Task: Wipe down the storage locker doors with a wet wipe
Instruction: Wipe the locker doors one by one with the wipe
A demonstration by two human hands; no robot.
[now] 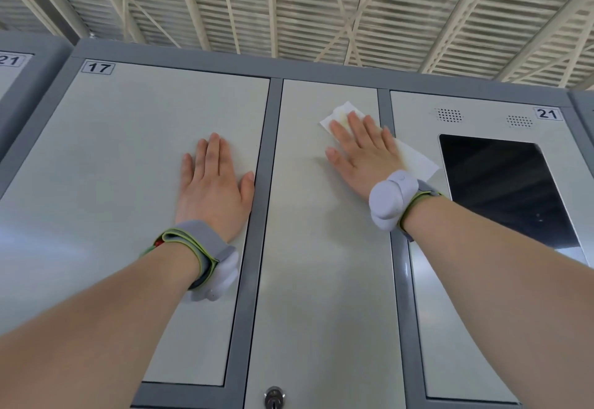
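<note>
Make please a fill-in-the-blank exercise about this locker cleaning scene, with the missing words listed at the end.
1. The right hand presses the wet wipe flat on the ____ door.
2. The left hand lies flat on the door numbered ____.
3. The dark screen sits in the panel numbered ____.
4. A ____ is at the bottom of the middle door.

Missing words: middle; 17; 21; keyhole

Dark screen [508,190] right; slatted ceiling [321,6] overhead.
</note>
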